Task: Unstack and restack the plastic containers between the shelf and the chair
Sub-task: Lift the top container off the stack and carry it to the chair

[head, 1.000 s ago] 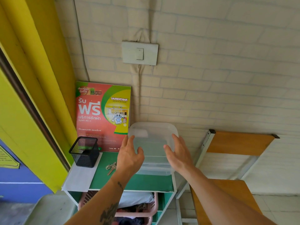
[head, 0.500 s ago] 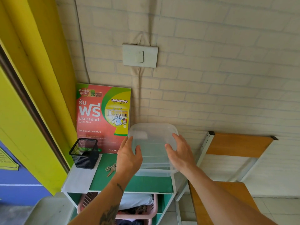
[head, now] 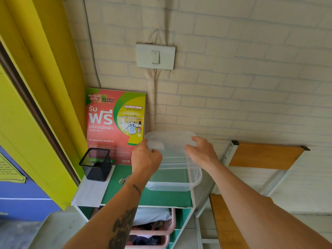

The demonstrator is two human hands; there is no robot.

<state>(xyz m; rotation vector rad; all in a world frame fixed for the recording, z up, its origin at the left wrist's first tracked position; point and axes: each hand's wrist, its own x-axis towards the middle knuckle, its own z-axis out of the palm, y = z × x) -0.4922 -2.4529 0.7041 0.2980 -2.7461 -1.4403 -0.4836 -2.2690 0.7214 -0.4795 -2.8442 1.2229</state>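
Two bare hands meet on a stack of clear, rounded-rectangular plastic containers (head: 173, 169), seen from the single head view.

Landmark: green-topped white shelf unit (head: 147, 196). All places below are given against it.

- Clear plastic containers: on the shelf top, at its right rear part, close to the brick-patterned wall (head: 233, 87). The upper container is tilted, its far rim raised, while the lower one sits flat on the green surface. How many are nested cannot be told.
- Left hand (head: 145, 159): above the shelf top, at the stack's left rim, fingers curled over the edge and thumb on the inside, closed on the upper container.
- Right hand (head: 202, 152): above the shelf's right side, fingers hooked over the far right corner of the same container, gripping it.
- Black wire-mesh pen cup (head: 96, 164): on the shelf top, left rear corner, on a white sheet of paper (head: 91, 191).
- Small bunch of metal keys (head: 124, 179): on the green top, between the pen cup and the containers, partly hidden by the left forearm.
- Red and green laundry advertisement board (head: 115, 124): standing at the back of the shelf top, leaning on the wall.
- Pink plastic basket (head: 161, 229): inside the shelf, below the top, holding cloth.
- Wooden chair with white metal frame (head: 262, 155): just right of the shelf.
- White wall switch (head: 155, 56): on the wall, above the shelf.
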